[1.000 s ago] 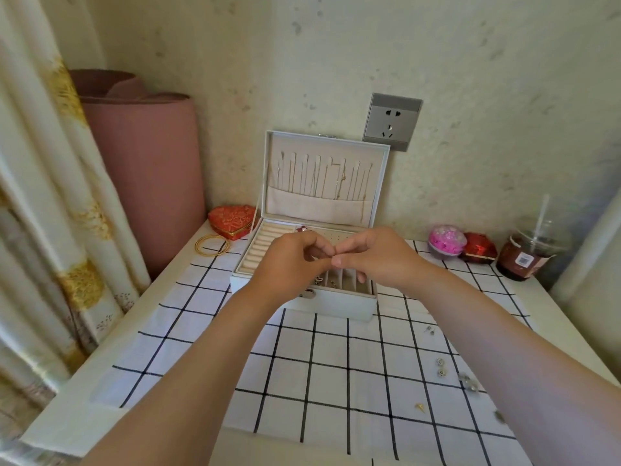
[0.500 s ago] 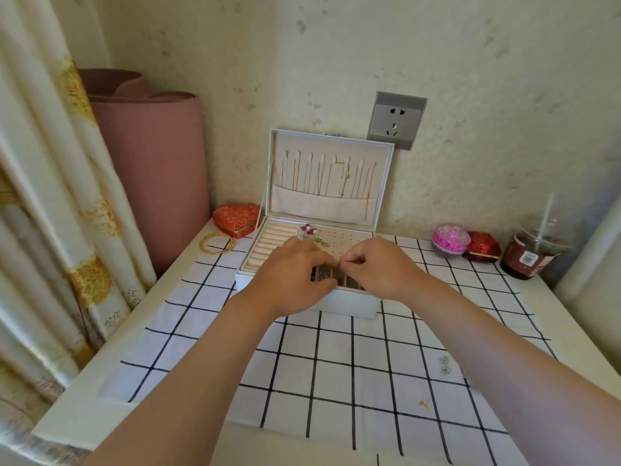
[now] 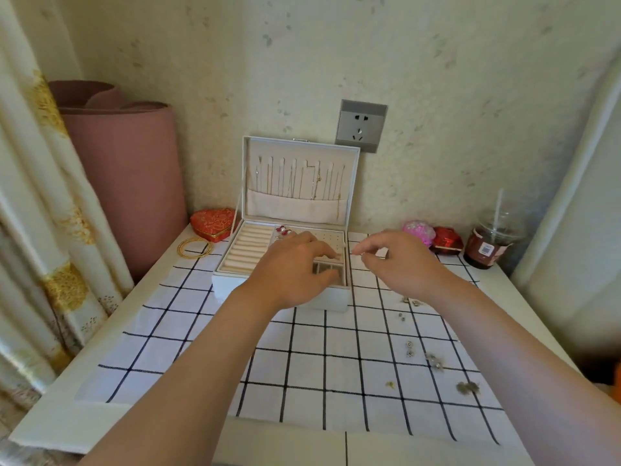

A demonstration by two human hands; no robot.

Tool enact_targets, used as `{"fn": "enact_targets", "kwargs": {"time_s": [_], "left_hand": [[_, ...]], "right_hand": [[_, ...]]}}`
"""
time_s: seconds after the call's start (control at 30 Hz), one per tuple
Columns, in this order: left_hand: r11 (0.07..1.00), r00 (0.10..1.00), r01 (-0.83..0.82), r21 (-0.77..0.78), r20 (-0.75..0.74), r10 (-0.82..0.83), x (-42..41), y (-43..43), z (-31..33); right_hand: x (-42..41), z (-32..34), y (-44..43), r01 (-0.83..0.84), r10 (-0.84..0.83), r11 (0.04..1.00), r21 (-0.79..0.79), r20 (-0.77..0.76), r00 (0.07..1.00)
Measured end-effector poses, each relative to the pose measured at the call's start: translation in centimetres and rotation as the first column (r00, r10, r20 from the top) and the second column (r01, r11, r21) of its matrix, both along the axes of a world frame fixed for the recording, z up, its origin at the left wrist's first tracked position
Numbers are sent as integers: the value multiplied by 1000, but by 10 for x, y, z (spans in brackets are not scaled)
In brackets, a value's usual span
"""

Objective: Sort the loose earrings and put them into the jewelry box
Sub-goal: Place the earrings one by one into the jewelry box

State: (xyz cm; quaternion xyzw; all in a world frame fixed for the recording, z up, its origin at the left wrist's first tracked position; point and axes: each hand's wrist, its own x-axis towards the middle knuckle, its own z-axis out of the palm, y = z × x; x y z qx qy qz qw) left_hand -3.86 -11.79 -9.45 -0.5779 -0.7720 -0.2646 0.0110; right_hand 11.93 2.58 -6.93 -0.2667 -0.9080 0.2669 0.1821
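Leaning against the wall at far left, a pink roll (image 3: 127, 183) stands near gold bangles (image 3: 196, 247) and a red heart-shaped box (image 3: 213, 222). The jewelry box (image 3: 225, 285) sits open on the checked cloth (image 3: 201, 348), its lid upright. The left hand (image 3: 289, 267) hovers over the box's front right compartments, fingers bent, thumb and fingertips apart. Just right of the box, the right hand (image 3: 400, 260) has its thumb and forefinger tips together; whether they hold anything is too small to tell. Loose earrings (image 3: 409, 348) lie scattered on the cloth beside the right forearm. A lidded cup (image 3: 492, 243) stands by the wall.
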Motion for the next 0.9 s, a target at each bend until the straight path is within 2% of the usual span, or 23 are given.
{"fn": "enact_targets", "kwargs": {"time_s": [0.17,0.3,0.43,0.57,0.9], "left_hand": [[995,995,97,-14,12,-96,47,25,1],[982,987,162,-100,-3,-163,76,46,-12],[953,976,193,-232,-56,-211,95,68,-25],[936,976,194,-293,-35,-213,102,80,-35],[957,995,94,-274,38,-87,104,84,-39]], "right_hand": [[62,-21,20,113,-108,992,-50,103,989],[81,-36,31,124,-113,992,-21,272,956],[83,-43,37,98,-91,995,-4,346,934],[77,-48,38,61,-49,998,-19,388,920],[71,-46,36,32,-9,998,-52,383,923]]}}
